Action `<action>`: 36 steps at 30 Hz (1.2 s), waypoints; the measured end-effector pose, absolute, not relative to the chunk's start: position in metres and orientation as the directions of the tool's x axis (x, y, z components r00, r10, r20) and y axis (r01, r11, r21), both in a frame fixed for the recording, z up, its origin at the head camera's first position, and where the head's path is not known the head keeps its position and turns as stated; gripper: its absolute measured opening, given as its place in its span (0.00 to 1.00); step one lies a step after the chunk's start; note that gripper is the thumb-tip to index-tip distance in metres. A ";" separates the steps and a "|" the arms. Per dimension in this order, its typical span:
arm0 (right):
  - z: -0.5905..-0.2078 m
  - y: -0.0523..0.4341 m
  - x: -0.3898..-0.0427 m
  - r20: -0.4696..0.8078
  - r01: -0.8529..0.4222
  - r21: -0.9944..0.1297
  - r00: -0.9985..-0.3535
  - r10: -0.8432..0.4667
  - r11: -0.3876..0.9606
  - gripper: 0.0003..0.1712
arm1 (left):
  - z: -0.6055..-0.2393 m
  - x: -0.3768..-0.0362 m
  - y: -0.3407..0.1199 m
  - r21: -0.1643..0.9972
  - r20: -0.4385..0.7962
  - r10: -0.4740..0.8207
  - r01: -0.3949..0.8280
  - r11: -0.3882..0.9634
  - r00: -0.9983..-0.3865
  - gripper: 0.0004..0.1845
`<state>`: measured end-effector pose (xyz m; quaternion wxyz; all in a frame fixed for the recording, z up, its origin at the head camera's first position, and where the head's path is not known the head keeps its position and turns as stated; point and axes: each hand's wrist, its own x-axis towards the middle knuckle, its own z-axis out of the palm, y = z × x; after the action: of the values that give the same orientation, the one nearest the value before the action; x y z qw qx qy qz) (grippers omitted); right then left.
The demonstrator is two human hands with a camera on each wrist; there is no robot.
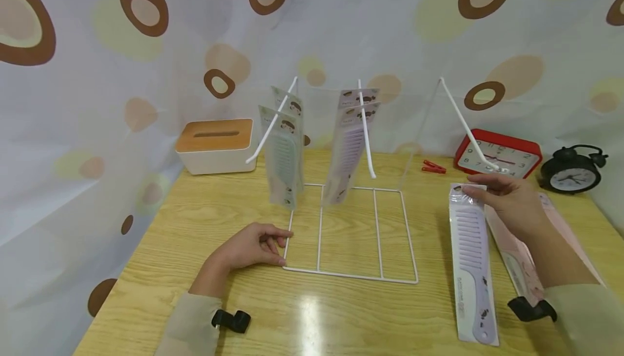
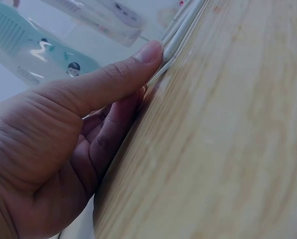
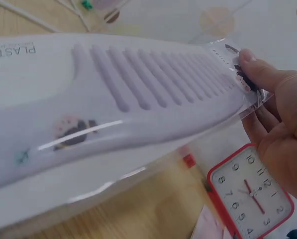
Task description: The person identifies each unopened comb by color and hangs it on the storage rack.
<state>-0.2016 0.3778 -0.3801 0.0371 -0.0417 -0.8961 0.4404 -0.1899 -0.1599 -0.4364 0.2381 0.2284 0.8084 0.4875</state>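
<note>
While the left hand (image 1: 253, 247) pressed the rack (image 1: 351, 234) base w/ loosely curled fingers, the right hand (image 1: 509, 204) pinched the comb (image 1: 470, 258) pack's far end; its long axis ran near-far, right of the rack, under the right hook (image 1: 468, 125).

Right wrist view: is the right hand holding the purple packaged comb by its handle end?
No: the right hand pinches the purple packaged comb at the header end beyond the teeth, away from the handle.
</note>
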 end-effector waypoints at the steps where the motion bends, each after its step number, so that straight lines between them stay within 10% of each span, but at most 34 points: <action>1: -0.375 0.375 -0.198 0.037 0.041 -0.816 -0.992 0.123 0.576 0.27 | -0.437 -0.190 -0.160 0.897 -0.164 0.601 0.135 0.421 -0.783 0.31; 11: -0.333 0.349 -0.166 0.189 -0.193 -0.943 -0.981 0.040 -0.270 0.14 | -0.437 -0.191 -0.161 0.902 -0.160 0.601 0.132 0.412 -0.783 0.32; 21: -0.314 0.308 -0.139 0.484 -0.329 -0.747 -0.865 -0.133 -0.578 0.19 | -0.439 -0.192 -0.161 0.900 -0.151 0.613 0.148 0.409 -0.775 0.31; 36: -0.278 0.213 -0.120 0.613 -0.548 -0.707 -0.790 -0.002 -0.447 0.11 | -0.438 -0.192 -0.162 0.900 -0.145 0.617 0.156 0.407 -0.773 0.31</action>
<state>-0.1204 0.2132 -0.2782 0.1699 0.2760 -0.4979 0.8044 -0.1916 -0.1616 -0.4384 0.2360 0.2402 0.8049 0.4887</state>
